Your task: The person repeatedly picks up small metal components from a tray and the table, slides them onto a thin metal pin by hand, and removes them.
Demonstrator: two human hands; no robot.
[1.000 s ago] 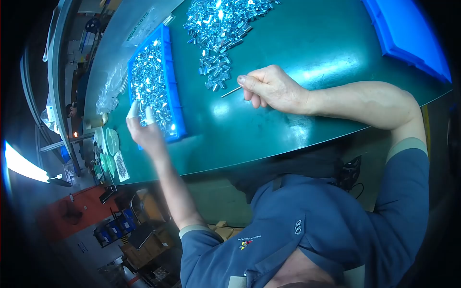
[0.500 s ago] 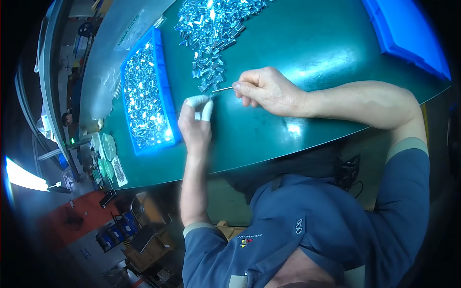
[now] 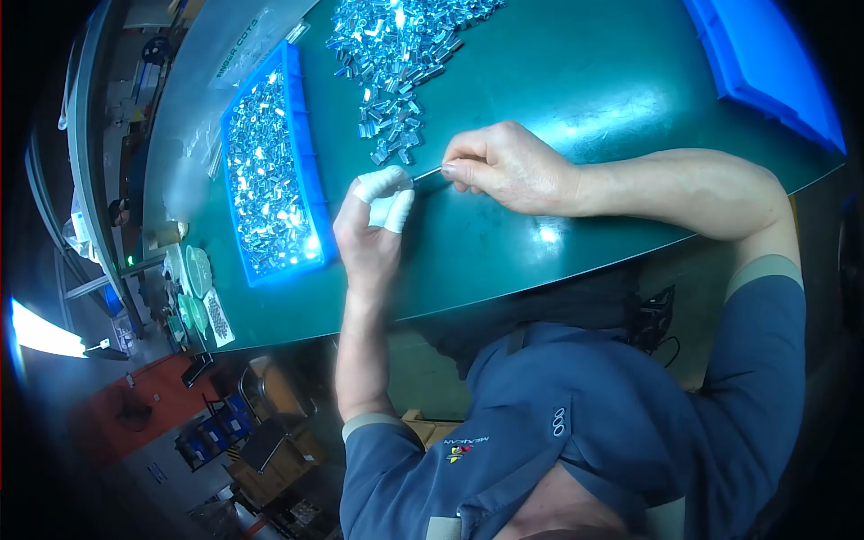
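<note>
**Holds thin metal rod point(image 3: 428, 173) to fingertips of left hand point(image 3: 367, 238), above green table point(image 3: 585, 99)**

Shows at the far left, outside the table, a bright lamp point(image 3: 43, 330). Shows along the table's left end green packets point(image 3: 196, 272), with a pale card point(image 3: 219, 321) covered in small dark dots just beside them on the near side. Has farther off, also at left, a clear plastic bag point(image 3: 247, 47) printed "FINGER COTS". Includes next, to the right, a blue bin point(image 3: 310, 171) filled with small shiny metal pieces point(image 3: 261, 184).

Reaches in from the near edge with the left hand, just right of the bin, wearing white coverings point(image 3: 382, 184) on thumb and fingers. Curls those fingertips toward each other at the rod's left end; cannot tell whether closed on anything there. Spreads on the far side a loose pile point(image 3: 396, 54) of similar pieces, narrowing toward the hands without reaching them.

Grips the rod's right end between thumb and fingers of the right hand point(image 3: 517, 171), with the grip closed and the rod slanting between the 2 hands, near the pile's near tip. Shows at the far right a blue tray point(image 3: 765, 63).
</note>
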